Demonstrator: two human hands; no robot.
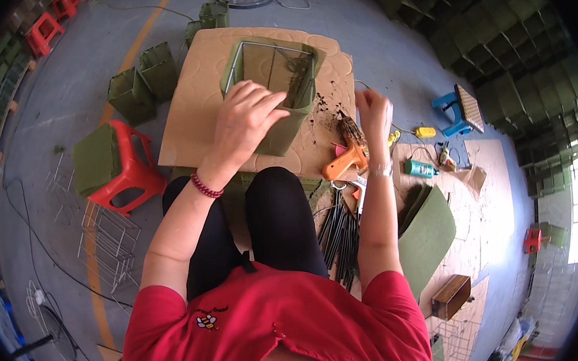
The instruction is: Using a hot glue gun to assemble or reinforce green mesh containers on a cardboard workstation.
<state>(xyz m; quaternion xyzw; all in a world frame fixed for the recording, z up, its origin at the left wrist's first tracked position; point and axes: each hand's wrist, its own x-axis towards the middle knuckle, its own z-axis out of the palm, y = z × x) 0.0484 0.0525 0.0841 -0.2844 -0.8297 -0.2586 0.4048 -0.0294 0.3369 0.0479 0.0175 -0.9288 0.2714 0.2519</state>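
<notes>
A green fabric box [286,133] with a metal wire frame round its open top stands on a cardboard-covered work surface [196,103] before me. My left hand [248,114] is over its near left rim, thumb and forefinger apart; I cannot tell whether it touches the box. To the right of the box, my right hand [375,112] is raised with its fingers curled in. What those fingers hold, if anything, is hidden. Just below it lies an orange glue gun [347,159] with a dark, crusted nozzle end. Dark crumbs [321,114] are scattered between box and gun.
Black rods [339,236] and green panels [430,237] lie right of my legs, near a green bottle [420,169]. A red stool [132,167] and wire frames [108,244] are at left. Green boxes [131,94] stand beyond. A blue stool [456,113] is far right.
</notes>
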